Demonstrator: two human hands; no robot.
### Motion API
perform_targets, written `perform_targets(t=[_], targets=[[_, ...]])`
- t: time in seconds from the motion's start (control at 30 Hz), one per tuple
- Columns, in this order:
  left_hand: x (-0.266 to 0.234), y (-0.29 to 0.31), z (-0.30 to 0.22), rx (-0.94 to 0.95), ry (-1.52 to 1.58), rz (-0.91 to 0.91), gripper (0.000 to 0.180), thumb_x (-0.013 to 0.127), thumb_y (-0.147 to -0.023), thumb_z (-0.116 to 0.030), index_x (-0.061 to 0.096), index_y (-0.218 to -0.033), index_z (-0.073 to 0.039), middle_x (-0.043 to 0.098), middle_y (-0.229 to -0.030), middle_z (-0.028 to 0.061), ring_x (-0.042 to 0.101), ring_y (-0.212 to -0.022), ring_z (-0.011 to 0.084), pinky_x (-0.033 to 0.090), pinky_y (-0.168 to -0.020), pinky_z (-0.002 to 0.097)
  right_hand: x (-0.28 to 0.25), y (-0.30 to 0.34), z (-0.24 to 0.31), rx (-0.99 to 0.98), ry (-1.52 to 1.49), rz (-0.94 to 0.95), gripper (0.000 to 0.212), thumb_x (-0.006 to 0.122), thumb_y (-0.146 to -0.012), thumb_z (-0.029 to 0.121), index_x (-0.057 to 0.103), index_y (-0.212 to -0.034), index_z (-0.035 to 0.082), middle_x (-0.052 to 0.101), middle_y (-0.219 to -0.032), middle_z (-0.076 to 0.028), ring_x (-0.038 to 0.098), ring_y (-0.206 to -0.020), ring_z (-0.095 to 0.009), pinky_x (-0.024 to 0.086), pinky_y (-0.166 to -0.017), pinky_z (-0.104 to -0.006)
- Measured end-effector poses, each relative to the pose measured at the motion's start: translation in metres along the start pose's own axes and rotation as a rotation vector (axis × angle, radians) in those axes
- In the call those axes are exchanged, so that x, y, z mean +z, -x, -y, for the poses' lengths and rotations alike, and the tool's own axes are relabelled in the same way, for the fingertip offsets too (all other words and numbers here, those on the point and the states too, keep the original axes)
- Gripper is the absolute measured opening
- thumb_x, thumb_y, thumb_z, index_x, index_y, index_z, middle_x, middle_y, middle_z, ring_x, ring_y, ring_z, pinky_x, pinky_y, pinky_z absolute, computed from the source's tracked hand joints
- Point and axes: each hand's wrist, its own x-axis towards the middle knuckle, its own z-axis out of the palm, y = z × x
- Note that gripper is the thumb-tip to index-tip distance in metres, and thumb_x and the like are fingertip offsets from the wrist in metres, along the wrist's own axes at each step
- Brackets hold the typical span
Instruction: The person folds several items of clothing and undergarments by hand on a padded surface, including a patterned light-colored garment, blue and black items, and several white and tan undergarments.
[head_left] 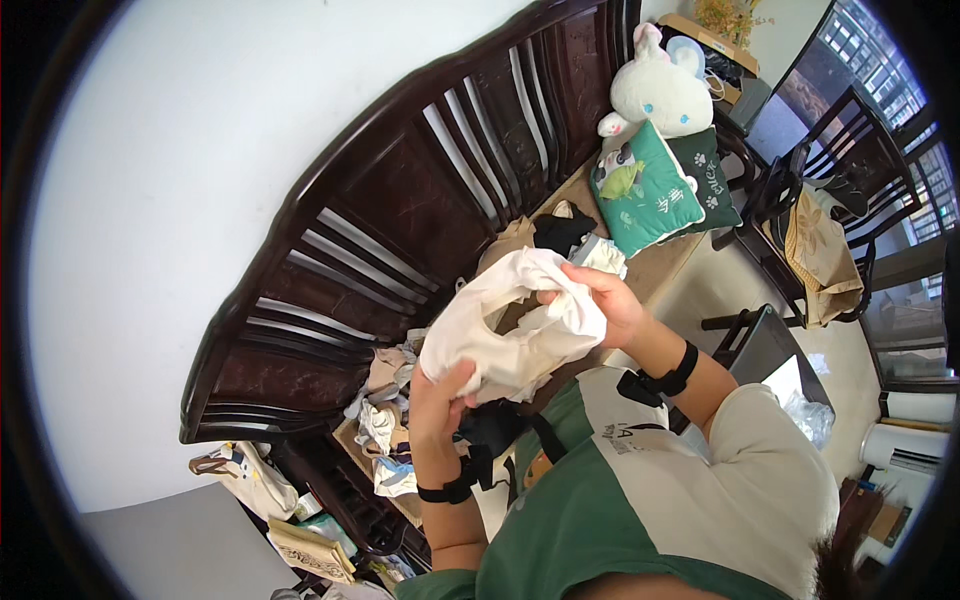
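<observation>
Stretched between my two hands is a white garment (480, 350), soft and thin, with a wide opening facing up; its exact kind I cannot tell. My left hand (437, 400) pinches its near left side, thumb on top. At its right side, my right hand (612, 308) grips the edge with the fingers partly inside the opening. Below and to the left, small pieces of clothing (378, 428) in white, beige and blue lie in a loose pile on the bench. Beyond the garment are a black cloth (564, 229) and folded white cloth (600, 257).
A dark carved wooden bench back (380, 190) runs along the wall. Green cushions (645, 195) and a white plush toy (660, 95) sit at its far end. To the right stand a dark stool (765, 360) and a chair (850, 180) with a beige bag (822, 260). Bags (255, 480) lie at lower left.
</observation>
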Motion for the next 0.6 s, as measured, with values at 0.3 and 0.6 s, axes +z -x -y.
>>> perform_targets(t=[0.3, 0.6], targets=[[-0.017, -0.058, 0.054, 0.504, 0.022, -0.682, 0.013, 0.058, -0.092, -0.011, 0.054, -0.08, -0.005, 0.051, -0.063, -0.0034, 0.043, -0.052, 0.0026, 0.033, -0.046, 0.0191, -0.012, 0.019, -0.002, 0.372, 1.081, -0.286, 0.04, 0.064, -0.09, 0.03, 0.065, -0.113, -0.002, 0.067, -0.097, -0.005, 0.059, -0.083, -0.008, 0.047, -0.073, -0.0241], [0.005, -0.048, 0.035, 0.535, -0.324, -0.545, 0.016, 0.058, -0.088, -0.011, 0.059, -0.076, -0.002, 0.053, -0.063, -0.0041, 0.045, -0.057, 0.0035, 0.034, -0.05, 0.0208, -0.007, -0.003, -0.003, 0.289, 1.694, 0.066, 0.024, 0.073, -0.081, 0.019, 0.064, -0.094, 0.001, 0.063, -0.083, -0.003, 0.055, -0.075, -0.006, 0.045, -0.065, -0.025]])
